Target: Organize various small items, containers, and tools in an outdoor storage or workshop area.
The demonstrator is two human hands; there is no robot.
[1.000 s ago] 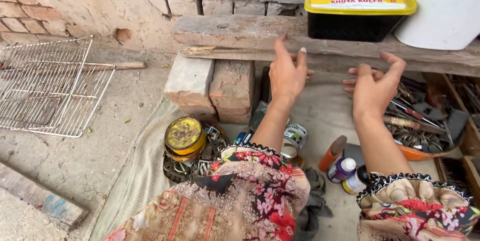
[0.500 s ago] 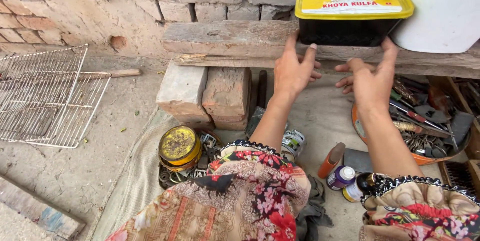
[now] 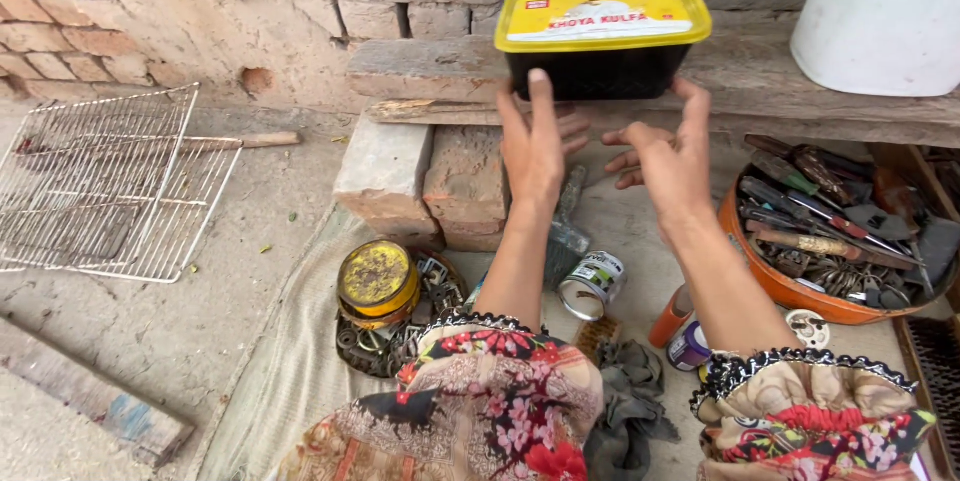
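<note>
A black plastic tub with a yellow lid (image 3: pixel 600 46) is at the front of the wooden plank shelf (image 3: pixel 420 66) on bricks. My left hand (image 3: pixel 533 146) grips the tub's lower left side, thumb up against its wall. My right hand (image 3: pixel 668 161) grips its lower right side, fingers curled beneath. Both arms wear floral sleeves. I cannot tell whether the tub still rests on the plank or is just off it.
A white bucket (image 3: pixel 885 16) stands on the plank at right. An orange bowl of hand tools (image 3: pixel 800 291) sits below it. A yellow tin (image 3: pixel 375 281), a small can (image 3: pixel 592 281), bottles (image 3: pixel 685 336) and a rag lie on the cloth. A wire rack (image 3: pixel 110 186) lies at left.
Both hands reached forward and closed on the tub. The tub has moved left, away from the white bucket, toward me.
</note>
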